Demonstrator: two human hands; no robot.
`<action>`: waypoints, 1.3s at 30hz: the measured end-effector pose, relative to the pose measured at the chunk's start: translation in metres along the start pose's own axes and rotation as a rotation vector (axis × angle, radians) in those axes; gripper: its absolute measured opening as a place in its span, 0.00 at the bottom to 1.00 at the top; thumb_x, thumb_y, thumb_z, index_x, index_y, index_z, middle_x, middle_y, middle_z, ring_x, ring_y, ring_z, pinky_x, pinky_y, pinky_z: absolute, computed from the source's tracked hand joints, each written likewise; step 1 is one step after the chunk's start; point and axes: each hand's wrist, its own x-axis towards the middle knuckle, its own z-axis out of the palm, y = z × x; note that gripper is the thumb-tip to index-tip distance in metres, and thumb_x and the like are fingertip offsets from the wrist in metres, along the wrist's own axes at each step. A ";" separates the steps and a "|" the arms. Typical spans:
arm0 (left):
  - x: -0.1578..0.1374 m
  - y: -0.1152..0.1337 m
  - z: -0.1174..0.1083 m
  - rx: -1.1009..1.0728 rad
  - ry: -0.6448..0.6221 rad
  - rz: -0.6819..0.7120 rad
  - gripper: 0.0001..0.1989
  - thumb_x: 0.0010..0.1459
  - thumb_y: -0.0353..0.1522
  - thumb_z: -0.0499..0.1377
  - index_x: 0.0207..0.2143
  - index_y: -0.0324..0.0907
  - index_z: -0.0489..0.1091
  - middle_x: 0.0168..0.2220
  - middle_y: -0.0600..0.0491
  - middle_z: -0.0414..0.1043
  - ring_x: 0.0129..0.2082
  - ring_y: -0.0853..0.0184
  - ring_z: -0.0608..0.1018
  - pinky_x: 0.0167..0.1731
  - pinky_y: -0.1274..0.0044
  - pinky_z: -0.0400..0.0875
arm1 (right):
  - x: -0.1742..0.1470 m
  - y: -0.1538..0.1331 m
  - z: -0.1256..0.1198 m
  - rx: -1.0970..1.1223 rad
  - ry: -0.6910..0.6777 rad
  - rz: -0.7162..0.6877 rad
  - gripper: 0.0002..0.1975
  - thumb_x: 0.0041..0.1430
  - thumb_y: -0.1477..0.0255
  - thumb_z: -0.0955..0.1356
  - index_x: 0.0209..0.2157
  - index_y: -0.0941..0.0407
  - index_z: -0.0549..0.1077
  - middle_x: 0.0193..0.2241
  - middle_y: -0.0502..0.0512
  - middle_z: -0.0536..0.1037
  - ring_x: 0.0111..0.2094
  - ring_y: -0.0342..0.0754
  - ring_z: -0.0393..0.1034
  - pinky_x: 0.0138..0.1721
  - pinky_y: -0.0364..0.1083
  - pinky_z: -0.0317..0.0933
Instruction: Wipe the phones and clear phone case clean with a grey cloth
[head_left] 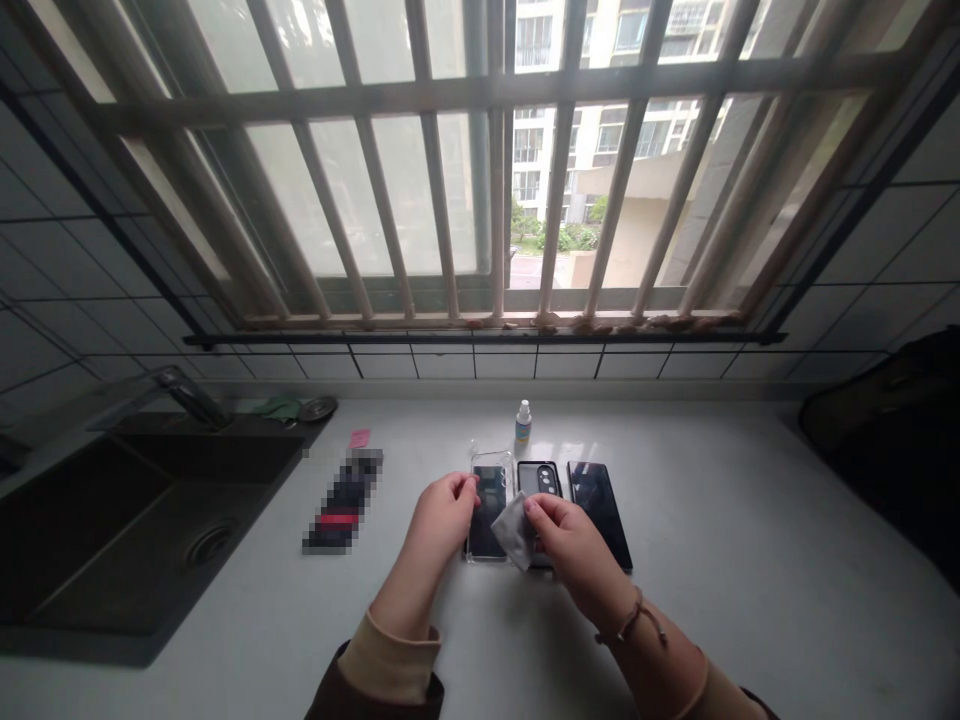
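Observation:
My left hand [442, 520] rests its fingertips on the left edge of a clear phone case [491, 500] lying flat on the grey counter [712, 560]. A small grey wiping cloth [514, 532] is pinched in my right hand [574, 545], just right of that case. Under the cloth lies a black phone with its camera side up [538, 478], partly hidden by my right hand. To its right lies a dark glossy phone [600, 505], screen up. A small dropper bottle [523, 422] stands behind them.
A dark sink [112, 530] with a tap [191, 395] fills the left. A blurred-out flat box [343, 500] and a pink slip [359, 438] lie beside it. A dark bag [892, 440] sits at the right. Behind is a barred window [480, 160].

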 end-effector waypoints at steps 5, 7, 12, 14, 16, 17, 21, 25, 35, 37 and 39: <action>0.005 0.009 -0.026 0.687 0.250 0.127 0.12 0.67 0.34 0.56 0.35 0.46 0.79 0.35 0.44 0.81 0.38 0.53 0.80 0.41 0.71 0.67 | 0.000 -0.004 -0.003 -0.044 0.053 -0.070 0.23 0.62 0.49 0.73 0.41 0.55 0.84 0.33 0.55 0.81 0.34 0.51 0.72 0.34 0.45 0.69; 0.009 0.007 -0.035 0.777 0.306 0.076 0.13 0.67 0.32 0.55 0.35 0.44 0.79 0.36 0.40 0.81 0.40 0.49 0.81 0.43 0.68 0.67 | 0.000 -0.006 -0.006 -0.069 0.091 -0.094 0.22 0.63 0.48 0.72 0.38 0.54 0.83 0.31 0.55 0.79 0.33 0.51 0.71 0.32 0.45 0.67; 0.017 -0.006 -0.045 0.923 0.311 -0.029 0.17 0.69 0.28 0.50 0.36 0.37 0.79 0.36 0.35 0.79 0.42 0.47 0.81 0.44 0.66 0.69 | 0.003 -0.003 -0.011 -0.080 0.157 -0.133 0.25 0.64 0.46 0.70 0.36 0.56 0.81 0.30 0.54 0.77 0.31 0.50 0.68 0.33 0.45 0.66; 0.020 -0.010 -0.044 0.989 0.294 -0.053 0.18 0.70 0.27 0.48 0.39 0.34 0.79 0.38 0.34 0.79 0.43 0.48 0.82 0.43 0.66 0.69 | 0.005 0.002 -0.013 -0.088 0.167 -0.140 0.26 0.65 0.46 0.69 0.36 0.56 0.80 0.30 0.54 0.77 0.32 0.50 0.68 0.34 0.46 0.66; 0.021 -0.012 -0.044 1.044 0.284 -0.064 0.19 0.71 0.27 0.46 0.42 0.33 0.79 0.42 0.33 0.79 0.44 0.49 0.82 0.43 0.67 0.69 | 0.006 0.006 -0.014 -0.090 0.168 -0.139 0.26 0.65 0.46 0.69 0.37 0.56 0.80 0.30 0.54 0.77 0.32 0.50 0.68 0.34 0.46 0.65; 0.021 -0.013 -0.044 1.065 0.284 -0.068 0.20 0.71 0.27 0.46 0.43 0.33 0.78 0.43 0.34 0.78 0.44 0.50 0.82 0.43 0.68 0.69 | 0.007 0.007 -0.015 -0.090 0.165 -0.136 0.25 0.66 0.46 0.69 0.37 0.56 0.80 0.31 0.54 0.77 0.32 0.50 0.68 0.34 0.46 0.65; 0.020 -0.012 -0.043 1.122 0.296 -0.079 0.19 0.72 0.27 0.45 0.47 0.34 0.77 0.46 0.36 0.77 0.44 0.53 0.82 0.41 0.70 0.69 | 0.008 0.011 -0.015 -0.081 0.157 -0.125 0.24 0.67 0.48 0.68 0.37 0.55 0.79 0.32 0.54 0.77 0.34 0.51 0.68 0.36 0.46 0.65; 0.018 -0.010 -0.041 1.151 0.302 -0.091 0.18 0.72 0.27 0.46 0.49 0.35 0.75 0.46 0.37 0.77 0.45 0.53 0.82 0.40 0.70 0.68 | 0.007 0.009 -0.014 -0.063 0.153 -0.122 0.23 0.67 0.48 0.69 0.37 0.55 0.80 0.32 0.55 0.77 0.34 0.51 0.68 0.36 0.47 0.65; 0.019 -0.007 -0.040 1.165 0.347 -0.104 0.16 0.72 0.31 0.49 0.51 0.35 0.74 0.48 0.37 0.75 0.43 0.52 0.81 0.39 0.69 0.69 | 0.005 0.005 -0.014 -0.062 0.161 -0.116 0.23 0.67 0.48 0.69 0.36 0.55 0.79 0.32 0.54 0.77 0.34 0.51 0.68 0.36 0.46 0.65; 0.013 -0.002 -0.034 1.171 0.409 -0.064 0.17 0.72 0.34 0.51 0.53 0.35 0.72 0.51 0.36 0.73 0.44 0.51 0.80 0.39 0.68 0.70 | 0.006 0.005 -0.014 -0.063 0.173 -0.125 0.23 0.67 0.48 0.69 0.36 0.55 0.79 0.32 0.54 0.77 0.33 0.50 0.68 0.35 0.46 0.65; 0.003 0.004 -0.020 1.184 0.485 0.075 0.17 0.71 0.37 0.53 0.54 0.36 0.73 0.51 0.37 0.72 0.48 0.49 0.78 0.42 0.68 0.70 | 0.006 0.006 -0.015 -0.056 0.190 -0.138 0.23 0.66 0.48 0.69 0.36 0.55 0.79 0.31 0.53 0.76 0.33 0.50 0.67 0.35 0.46 0.65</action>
